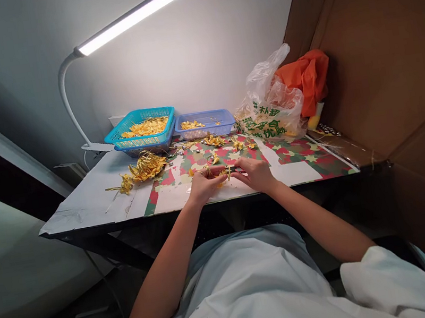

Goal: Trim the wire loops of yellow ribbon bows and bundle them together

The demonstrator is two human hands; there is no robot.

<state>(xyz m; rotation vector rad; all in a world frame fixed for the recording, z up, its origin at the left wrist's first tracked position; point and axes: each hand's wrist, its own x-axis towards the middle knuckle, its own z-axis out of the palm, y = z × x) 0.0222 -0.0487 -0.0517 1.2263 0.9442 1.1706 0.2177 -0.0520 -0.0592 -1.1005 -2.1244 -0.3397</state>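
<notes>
Near the front edge of the table, my left hand (202, 184) is closed, its thumb and fingers pinching a small gold metallic ornament (228, 171). My right hand (256, 173) meets it from the other side with fingers closed. A thin dark edge shows at those right fingertips; its kind is too small to make out. Just beyond my hands lie small gold flower-like pieces (238, 144) and a single gold piece (215, 157). To the left of my left hand rests a bundle of gold ornaments (147, 165).
A turquoise basket (112, 137) of gold pieces and a blue-violet basket (204, 131) stand at the back. A printed plastic bag (269, 107) and orange cloth (307, 79) are at right, beside a brown cardboard wall (390, 55). A lit desk lamp (148, 10) hangs overhead.
</notes>
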